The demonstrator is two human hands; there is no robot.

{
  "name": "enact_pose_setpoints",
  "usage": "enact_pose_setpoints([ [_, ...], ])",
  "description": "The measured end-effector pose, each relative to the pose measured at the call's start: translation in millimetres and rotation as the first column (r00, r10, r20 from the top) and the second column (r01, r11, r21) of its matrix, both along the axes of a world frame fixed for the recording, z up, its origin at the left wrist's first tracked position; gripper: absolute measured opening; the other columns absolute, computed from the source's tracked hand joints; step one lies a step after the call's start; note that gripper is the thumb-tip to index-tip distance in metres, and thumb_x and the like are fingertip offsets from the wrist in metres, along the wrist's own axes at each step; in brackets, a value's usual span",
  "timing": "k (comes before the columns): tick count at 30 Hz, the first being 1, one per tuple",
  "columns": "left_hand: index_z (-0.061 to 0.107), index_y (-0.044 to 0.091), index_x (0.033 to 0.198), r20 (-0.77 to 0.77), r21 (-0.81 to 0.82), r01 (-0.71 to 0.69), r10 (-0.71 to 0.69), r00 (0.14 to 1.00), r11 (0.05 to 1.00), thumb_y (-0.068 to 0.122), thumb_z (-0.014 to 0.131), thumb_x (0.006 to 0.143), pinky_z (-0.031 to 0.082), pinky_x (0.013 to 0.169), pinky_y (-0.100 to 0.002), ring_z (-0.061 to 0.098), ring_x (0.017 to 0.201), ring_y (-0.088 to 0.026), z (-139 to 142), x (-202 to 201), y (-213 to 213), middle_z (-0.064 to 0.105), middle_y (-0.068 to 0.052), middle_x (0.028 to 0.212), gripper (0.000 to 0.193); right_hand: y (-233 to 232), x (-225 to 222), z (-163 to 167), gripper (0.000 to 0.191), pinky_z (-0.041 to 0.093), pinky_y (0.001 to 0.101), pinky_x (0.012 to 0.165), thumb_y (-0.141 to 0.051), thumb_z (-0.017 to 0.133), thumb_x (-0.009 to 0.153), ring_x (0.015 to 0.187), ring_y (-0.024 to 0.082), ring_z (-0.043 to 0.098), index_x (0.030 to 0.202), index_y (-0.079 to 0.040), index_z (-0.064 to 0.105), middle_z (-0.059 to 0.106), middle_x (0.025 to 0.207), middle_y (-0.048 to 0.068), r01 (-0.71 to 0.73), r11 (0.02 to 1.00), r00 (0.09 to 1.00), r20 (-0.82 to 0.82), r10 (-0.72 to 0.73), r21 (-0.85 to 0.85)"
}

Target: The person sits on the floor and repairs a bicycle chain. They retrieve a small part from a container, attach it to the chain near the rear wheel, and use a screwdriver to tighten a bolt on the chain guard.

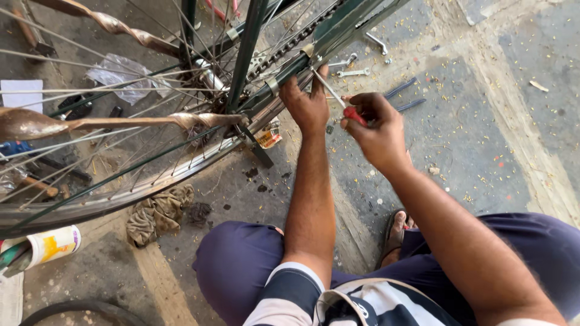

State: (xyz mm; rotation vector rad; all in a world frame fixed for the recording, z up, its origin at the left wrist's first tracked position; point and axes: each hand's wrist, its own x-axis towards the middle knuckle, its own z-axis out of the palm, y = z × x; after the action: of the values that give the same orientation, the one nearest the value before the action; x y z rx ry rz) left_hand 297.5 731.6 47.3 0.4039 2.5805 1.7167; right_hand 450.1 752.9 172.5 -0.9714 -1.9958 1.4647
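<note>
— While we squat on the concrete floor, what lies at the far left?

— We see a white cup with a yellow print on its side, and just right of it a crumpled brown rag. Above both runs the bicycle wheel, its rim and spokes filling the upper left, with a rusty mudguard stay crossing them.

— And nearer the middle?

— The dark green frame tube slopes up to the right, with the chain beside it. Our left hand rests against that tube, its fingers curled over the lower edge and the thumb laid along the screwdriver's metal shaft.

— Where is the screwdriver?

— The red-handled screwdriver sits in our right hand, just right of the left one. The fingers are wrapped tight round the red handle, and the shaft runs up and left until its tip meets the frame by a metal clamp.

— What lies beyond the hands?

— Two wrenches lie on the floor above them, and blue-handled pliers lie a little further right. Small yellow flecks are scattered over the floor there. Lower down, a sandalled foot shows between our blue-trousered knees.
</note>
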Motion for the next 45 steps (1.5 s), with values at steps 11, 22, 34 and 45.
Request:
enact_pose_setpoints([
  [11, 0.067, -0.004, 0.114, 0.024, 0.053, -0.006, 0.005, 1.000, 0.999, 0.053, 0.079, 0.079, 0.047, 0.096, -0.054, 0.056, 0.118, -0.038, 3.6, 0.9, -0.8, 0.067, -0.023, 0.115, 0.068, -3.4, -3.9, -4.0, 0.033, 0.047, 0.0262, 0.059, -0.016, 0.068, 0.094, 0.070, 0.015, 0.063, 0.123, -0.002, 0.069, 0.073, 0.093, 0.005, 0.066, 0.887, 0.996, -0.029, -0.089, -0.457],
  [22, 0.068, -0.004, 0.111, -0.180, 0.056, -0.025, 0.035, 0.983, 0.998, 0.047, 0.085, 0.085, 0.047, 0.102, -0.055, 0.057, 0.117, -0.038, 0.9, -0.1, 2.6, 0.066, -0.023, 0.116, 0.060, 1.2, -2.4, -10.6, 0.044, 0.055, 0.0302, 0.072, -0.015, 0.078, 0.087, 0.085, 0.018, 0.064, 0.124, 0.005, 0.063, 0.072, 0.103, 0.012, -0.061, 0.981, 0.994, -0.079, 0.077, 0.184],
  [34, 0.068, -0.006, 0.113, -0.124, 0.067, -0.102, 0.109, 0.986, 0.993, 0.044, 0.086, 0.082, 0.049, 0.096, -0.051, 0.058, 0.116, -0.036, 3.2, 5.1, 5.3, 0.063, -0.023, 0.114, 0.061, 2.8, -4.3, -1.5, 0.033, 0.049, 0.0300, 0.053, -0.019, 0.065, 0.091, 0.069, 0.017, 0.071, 0.119, -0.004, 0.067, 0.074, 0.092, 0.005, -0.018, 0.570, 0.971, -0.149, -0.185, -0.822],
  [45, 0.071, -0.004, 0.109, -0.127, 0.081, -0.130, 0.139, 0.982, 0.988, 0.044, 0.084, 0.083, 0.051, 0.092, -0.048, 0.060, 0.107, -0.034, -1.4, 8.6, 2.9, 0.065, -0.021, 0.107, 0.056, -3.7, -4.4, -1.3, 0.024, 0.052, 0.0315, 0.068, -0.013, 0.071, 0.099, 0.076, 0.017, 0.067, 0.122, -0.005, 0.070, 0.072, 0.094, 0.007, 0.021, 0.989, 0.997, 0.070, -0.032, 0.147],
])
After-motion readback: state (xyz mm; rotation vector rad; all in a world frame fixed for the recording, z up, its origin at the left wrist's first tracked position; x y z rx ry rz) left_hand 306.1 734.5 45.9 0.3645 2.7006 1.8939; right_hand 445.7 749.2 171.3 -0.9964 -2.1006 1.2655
